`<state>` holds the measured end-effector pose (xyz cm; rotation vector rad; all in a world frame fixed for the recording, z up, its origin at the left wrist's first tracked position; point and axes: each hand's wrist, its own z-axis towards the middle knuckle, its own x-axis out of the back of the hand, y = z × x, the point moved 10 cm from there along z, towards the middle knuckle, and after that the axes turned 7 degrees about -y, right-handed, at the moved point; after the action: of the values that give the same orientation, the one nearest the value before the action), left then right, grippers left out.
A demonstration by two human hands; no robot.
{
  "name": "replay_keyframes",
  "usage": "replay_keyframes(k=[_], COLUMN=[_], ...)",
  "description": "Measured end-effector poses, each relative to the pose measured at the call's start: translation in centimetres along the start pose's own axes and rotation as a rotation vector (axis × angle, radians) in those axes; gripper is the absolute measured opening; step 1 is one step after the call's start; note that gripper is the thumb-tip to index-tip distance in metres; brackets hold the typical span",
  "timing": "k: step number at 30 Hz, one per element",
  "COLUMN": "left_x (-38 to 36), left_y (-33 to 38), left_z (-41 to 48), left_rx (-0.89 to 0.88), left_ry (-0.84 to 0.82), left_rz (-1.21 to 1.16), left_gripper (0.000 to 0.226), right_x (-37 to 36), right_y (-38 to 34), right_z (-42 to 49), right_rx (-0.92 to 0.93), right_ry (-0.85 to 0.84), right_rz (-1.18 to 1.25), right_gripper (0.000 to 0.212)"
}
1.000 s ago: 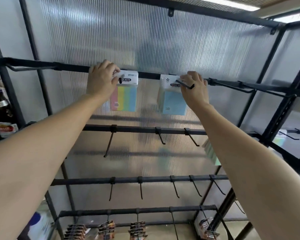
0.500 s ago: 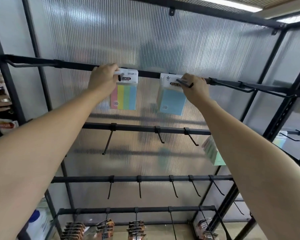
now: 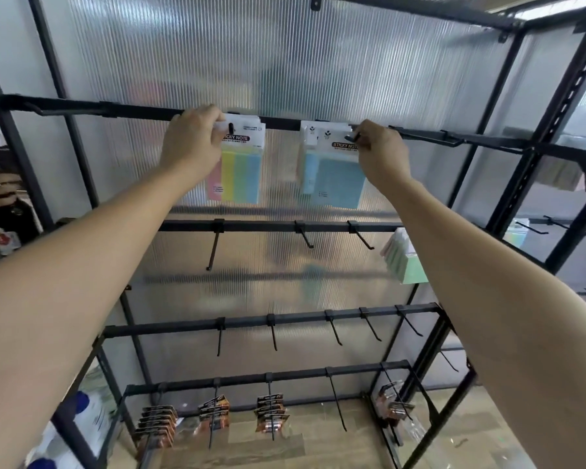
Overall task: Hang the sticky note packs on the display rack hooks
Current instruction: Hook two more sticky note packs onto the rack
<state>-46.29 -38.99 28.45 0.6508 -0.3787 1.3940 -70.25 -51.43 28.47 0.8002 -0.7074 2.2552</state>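
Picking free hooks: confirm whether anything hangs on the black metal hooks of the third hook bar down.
No, its five black metal hooks are bare.

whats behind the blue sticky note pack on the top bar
A second pack hangs right behind the blue pack, its edge peeking out on the left. Behind them is the ribbed translucent panel. Whether more packs are stacked there is covered.

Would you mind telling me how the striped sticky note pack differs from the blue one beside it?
The striped pack shows pink, yellow, green and blue bands; the blue pack is one colour. The striped pack looks narrower than the blue pack. Both carry white STICKY NOTE headers and sit at the top rail.
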Motion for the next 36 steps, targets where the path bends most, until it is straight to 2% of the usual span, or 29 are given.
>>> replay_keyframes(k=[8, 12, 18, 26, 32, 36], left_x=[3.3, 4.7, 3.9, -3.6, -10.3, -15.1], left_y=[2.4, 3.5, 7.1, 12.4, 19.1, 24.5], left_z=[-2.9, -3.2, -4.1, -6.5, -6.8, -6.8], left_rx=[-0.057, -0.03, -0.143, -0.184, -0.207, -0.204], left_ry=[0.081, 0.122, 0.062, -0.149, -0.274, -0.328], left_rz=[-0.021, -0.014, -0.069, -0.18, -0.247, -0.295], left_gripper=[0.019, 0.023, 0.019, 0.016, 0.014, 0.012], right_x=[3.0, 4.3, 5.7, 6.1, 8.6, 10.2], right_y=[-1.4, -2.2, -1.1, 5.7, 14.3, 20.9], right_z=[-3.3, -3.9, -6.0, -11.8, -15.6, -17.3], right_rx=[-0.025, -0.052, -0.103, -0.161, -0.224, -0.28], right_ry=[0.042, 0.064, 0.037, -0.009, -0.01, -0.108], right_rz=[-0.076, -0.127, -0.122, -0.143, -0.141, -0.174], right_gripper=[0.024, 0.023, 0.025, 0.022, 0.021, 0.02])
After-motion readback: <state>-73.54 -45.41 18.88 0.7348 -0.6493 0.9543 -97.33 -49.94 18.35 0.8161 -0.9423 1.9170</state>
